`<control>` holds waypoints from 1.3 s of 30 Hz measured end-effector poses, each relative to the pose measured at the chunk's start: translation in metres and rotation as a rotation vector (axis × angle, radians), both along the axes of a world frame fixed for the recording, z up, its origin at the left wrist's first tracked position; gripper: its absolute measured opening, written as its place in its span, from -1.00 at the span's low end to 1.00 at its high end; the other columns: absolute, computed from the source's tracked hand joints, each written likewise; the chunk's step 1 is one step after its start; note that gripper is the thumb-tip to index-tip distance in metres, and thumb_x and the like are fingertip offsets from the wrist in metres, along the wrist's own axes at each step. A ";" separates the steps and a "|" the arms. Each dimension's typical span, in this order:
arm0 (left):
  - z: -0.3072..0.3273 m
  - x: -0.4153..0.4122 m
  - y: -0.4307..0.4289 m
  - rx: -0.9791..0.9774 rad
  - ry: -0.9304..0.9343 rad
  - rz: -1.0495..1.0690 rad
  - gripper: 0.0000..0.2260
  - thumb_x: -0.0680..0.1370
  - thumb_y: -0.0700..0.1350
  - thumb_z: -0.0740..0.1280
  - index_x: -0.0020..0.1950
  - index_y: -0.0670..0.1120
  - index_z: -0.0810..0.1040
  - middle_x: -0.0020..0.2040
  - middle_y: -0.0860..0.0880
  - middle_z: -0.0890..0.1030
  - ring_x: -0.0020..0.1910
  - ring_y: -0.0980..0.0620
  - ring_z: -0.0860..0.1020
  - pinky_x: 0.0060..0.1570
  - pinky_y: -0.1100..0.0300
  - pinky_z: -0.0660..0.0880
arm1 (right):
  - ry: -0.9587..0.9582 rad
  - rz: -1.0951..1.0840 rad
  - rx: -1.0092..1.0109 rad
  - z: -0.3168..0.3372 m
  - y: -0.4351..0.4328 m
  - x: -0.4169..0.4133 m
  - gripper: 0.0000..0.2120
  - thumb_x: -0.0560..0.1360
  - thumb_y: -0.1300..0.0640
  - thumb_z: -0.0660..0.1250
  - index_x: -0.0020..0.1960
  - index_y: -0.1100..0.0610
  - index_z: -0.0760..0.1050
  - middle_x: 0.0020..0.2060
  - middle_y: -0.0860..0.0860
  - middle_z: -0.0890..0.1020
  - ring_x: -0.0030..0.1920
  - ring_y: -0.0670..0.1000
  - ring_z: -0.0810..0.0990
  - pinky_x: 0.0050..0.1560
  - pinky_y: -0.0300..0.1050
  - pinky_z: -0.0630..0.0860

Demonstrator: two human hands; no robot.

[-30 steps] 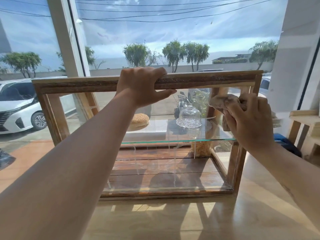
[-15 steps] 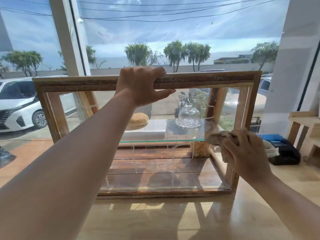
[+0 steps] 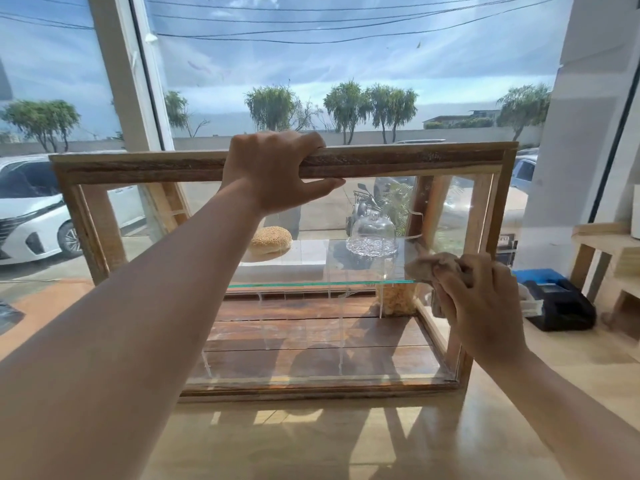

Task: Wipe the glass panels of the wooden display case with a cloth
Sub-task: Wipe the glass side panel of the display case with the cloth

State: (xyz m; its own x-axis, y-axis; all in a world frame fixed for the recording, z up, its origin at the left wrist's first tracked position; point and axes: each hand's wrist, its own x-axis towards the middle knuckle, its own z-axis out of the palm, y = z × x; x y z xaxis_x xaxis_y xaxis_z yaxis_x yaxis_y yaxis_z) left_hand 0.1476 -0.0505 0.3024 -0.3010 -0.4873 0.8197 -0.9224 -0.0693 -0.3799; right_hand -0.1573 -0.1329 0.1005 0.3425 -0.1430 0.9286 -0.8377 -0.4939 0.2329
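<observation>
A wooden display case [image 3: 381, 161] with glass panels stands on a light wooden counter, in front of a big window. My left hand [image 3: 273, 171] grips the middle of its top rail, fingers over the top and thumb under it. My right hand [image 3: 481, 299] holds a crumpled beige cloth [image 3: 429, 266] against the front glass near the right post, at the height of the inner glass shelf [image 3: 311, 284]. Inside, a sesame bun [image 3: 270, 240] and a glass dome [image 3: 372, 235] sit on that shelf.
A black device [image 3: 557, 306] with a blue item behind it lies on the counter right of the case. Wooden shelving [image 3: 602, 247] stands at the far right. The window pane and a white frame post [image 3: 131, 81] are close behind the case.
My right hand with the cloth slid down the front glass from the upper right corner to mid height. My left hand stayed on the top rail.
</observation>
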 end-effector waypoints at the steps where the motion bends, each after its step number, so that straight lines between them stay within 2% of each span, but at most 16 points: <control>1: 0.000 0.000 0.000 0.002 -0.001 0.002 -0.42 0.42 0.52 0.05 0.12 0.13 0.49 -0.12 0.10 0.63 -0.17 -0.04 0.61 -0.22 0.18 0.27 | 0.024 0.020 0.019 -0.013 0.002 -0.003 -0.85 0.59 0.14 0.29 0.15 0.12 0.42 0.06 0.25 0.48 -0.03 0.32 0.49 -0.09 0.17 0.43; 4: 0.000 -0.001 0.001 -0.004 -0.007 0.002 -0.42 0.42 0.52 0.05 0.10 0.12 0.50 -0.13 0.10 0.63 -0.18 -0.02 0.62 -0.23 0.19 0.29 | 0.061 0.021 0.069 -0.032 0.007 -0.007 -0.86 0.58 0.14 0.29 0.12 0.11 0.42 0.03 0.25 0.53 -0.05 0.33 0.51 -0.12 0.17 0.47; 6: 0.000 -0.001 0.000 -0.011 -0.014 -0.001 -0.43 0.43 0.52 0.06 0.10 0.12 0.50 -0.13 0.10 0.63 -0.17 -0.02 0.62 -0.24 0.20 0.30 | 0.062 0.018 0.043 -0.022 0.008 -0.006 -0.87 0.57 0.16 0.32 0.10 0.12 0.42 0.01 0.24 0.52 -0.06 0.31 0.50 -0.14 0.16 0.48; 8: -0.001 -0.001 -0.001 -0.013 -0.016 -0.002 -0.43 0.43 0.52 0.06 0.11 0.12 0.50 -0.12 0.11 0.63 -0.17 -0.02 0.62 -0.24 0.20 0.30 | 0.044 0.027 0.008 0.002 0.008 -0.001 -0.85 0.58 0.09 0.26 0.10 0.14 0.47 0.03 0.22 0.49 -0.03 0.28 0.47 -0.12 0.15 0.49; 11: -0.001 0.000 -0.001 -0.010 -0.007 -0.009 -0.42 0.42 0.52 0.05 0.11 0.12 0.50 -0.11 0.10 0.63 -0.17 -0.03 0.62 -0.24 0.19 0.30 | -0.052 0.025 -0.032 0.048 0.003 0.011 -0.79 0.59 0.08 0.29 0.14 0.17 0.56 0.07 0.23 0.52 0.03 0.27 0.44 -0.09 0.14 0.51; 16: 0.000 0.001 -0.002 -0.022 -0.009 -0.013 -0.40 0.42 0.53 0.04 0.13 0.12 0.51 -0.12 0.09 0.64 -0.18 -0.04 0.63 -0.23 0.19 0.35 | -0.117 0.004 -0.131 0.101 -0.006 0.027 -0.82 0.64 0.08 0.29 0.16 0.13 0.57 0.02 0.24 0.52 -0.01 0.25 0.42 -0.05 0.13 0.44; 20: 0.000 0.000 0.000 -0.026 -0.009 -0.006 -0.42 0.43 0.52 0.07 0.11 0.12 0.51 -0.14 0.10 0.64 -0.19 -0.02 0.62 -0.25 0.21 0.32 | -0.142 0.028 -0.127 0.099 -0.008 0.033 -0.79 0.65 0.09 0.28 0.27 0.07 0.51 0.08 0.23 0.53 0.03 0.27 0.43 0.00 0.15 0.46; 24: 0.002 -0.001 0.001 0.006 -0.013 0.007 -0.41 0.42 0.53 0.05 0.14 0.14 0.50 -0.12 0.11 0.64 -0.18 0.00 0.61 -0.25 0.21 0.34 | -0.187 0.040 -0.115 0.097 -0.006 0.039 -0.77 0.64 0.10 0.29 0.28 0.05 0.49 0.10 0.22 0.50 0.04 0.29 0.44 0.00 0.16 0.47; 29: 0.005 0.001 0.002 0.064 0.003 -0.004 -0.42 0.42 0.52 0.07 0.19 0.16 0.48 -0.08 0.11 0.65 -0.12 -0.03 0.62 -0.17 0.16 0.40 | -0.206 0.036 -0.105 0.097 -0.002 0.047 -0.79 0.62 0.10 0.31 0.23 0.07 0.57 0.08 0.20 0.53 0.03 0.27 0.44 0.01 0.13 0.44; 34: 0.007 0.003 0.002 0.115 0.018 -0.021 -0.40 0.41 0.52 0.07 0.24 0.18 0.46 -0.09 0.09 0.67 -0.12 -0.05 0.63 -0.10 0.12 0.47 | -0.135 0.063 -0.102 0.105 0.010 0.060 -0.82 0.63 0.10 0.31 0.19 0.07 0.60 0.03 0.18 0.57 -0.03 0.27 0.48 -0.10 0.10 0.49; 39: 0.007 0.002 0.003 0.116 0.019 -0.023 -0.40 0.41 0.52 0.09 0.23 0.17 0.49 -0.11 0.09 0.67 -0.16 -0.04 0.63 -0.16 0.16 0.39 | -0.098 0.055 -0.057 0.081 0.013 0.057 -0.83 0.61 0.10 0.33 0.15 0.11 0.61 0.07 0.20 0.58 0.03 0.23 0.45 -0.09 0.09 0.53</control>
State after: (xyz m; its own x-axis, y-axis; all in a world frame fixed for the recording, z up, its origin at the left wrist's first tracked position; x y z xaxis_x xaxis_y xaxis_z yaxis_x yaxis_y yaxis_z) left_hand 0.1498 -0.0474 0.3093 -0.2984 -0.5725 0.7637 -0.9302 -0.0047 -0.3670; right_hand -0.1007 -0.1197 0.1813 0.2553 -0.0725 0.9641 -0.8301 -0.5277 0.1801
